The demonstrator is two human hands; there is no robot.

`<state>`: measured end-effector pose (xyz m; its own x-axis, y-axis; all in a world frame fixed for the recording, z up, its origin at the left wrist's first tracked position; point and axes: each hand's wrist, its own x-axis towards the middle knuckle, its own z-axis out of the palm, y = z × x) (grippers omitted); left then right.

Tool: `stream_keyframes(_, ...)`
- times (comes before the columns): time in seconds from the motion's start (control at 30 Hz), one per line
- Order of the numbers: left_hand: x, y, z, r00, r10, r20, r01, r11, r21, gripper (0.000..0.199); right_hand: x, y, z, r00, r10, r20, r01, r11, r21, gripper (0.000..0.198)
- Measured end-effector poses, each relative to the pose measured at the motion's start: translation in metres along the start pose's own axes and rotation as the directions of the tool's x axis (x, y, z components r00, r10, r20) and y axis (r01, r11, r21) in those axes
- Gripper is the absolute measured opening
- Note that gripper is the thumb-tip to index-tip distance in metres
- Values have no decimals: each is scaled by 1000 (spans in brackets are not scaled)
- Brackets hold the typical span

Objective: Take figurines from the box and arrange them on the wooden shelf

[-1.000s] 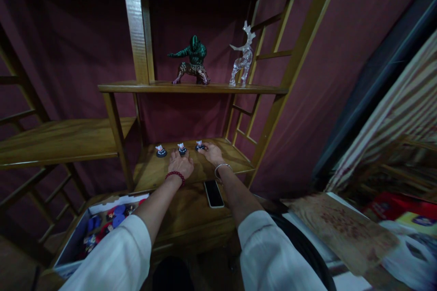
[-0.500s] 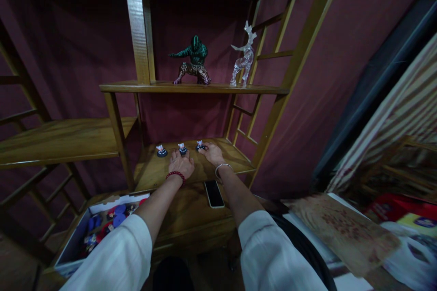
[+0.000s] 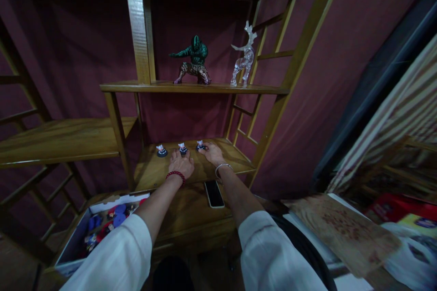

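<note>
Three small figurines with white heads and round dark bases stand in a row on the lower shelf board [image 3: 150,175]. My left hand [image 3: 181,163], with a red bead bracelet, has its fingers around the base of the middle figurine [image 3: 182,148]. At the right end of the row, my right hand [image 3: 213,153], wearing a silver bangle, pinches the base of the right figurine [image 3: 200,145]. Beyond my left fingers, the left figurine [image 3: 161,150] stands apart, untouched. My hands partly cover the two bases they touch.
A phone [image 3: 214,194] lies below my hands. Above, the upper shelf [image 3: 218,87] bears a crouching green figure [image 3: 196,59] and a clear deer [image 3: 243,61]. An open box [image 3: 70,254] of colourful figures sits at lower left. Wooden posts [image 3: 119,145] flank the compartment.
</note>
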<state>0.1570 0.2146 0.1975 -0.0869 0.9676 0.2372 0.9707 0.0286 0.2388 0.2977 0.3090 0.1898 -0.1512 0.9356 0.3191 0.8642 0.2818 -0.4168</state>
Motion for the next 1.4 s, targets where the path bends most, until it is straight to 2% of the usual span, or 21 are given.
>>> stream_keyframes(0.83, 1, 0, -2, 1000, 5, 21, -5, 1000, 18, 49, 1, 3, 3, 1000, -22, -13, 23, 1000, 14, 35)
stream_keyframes(1.4, -1, -4, -3, 999, 16, 34, -14, 999, -48, 47, -1, 1, -2, 1000, -4, -6, 4, 1000, 23, 37)
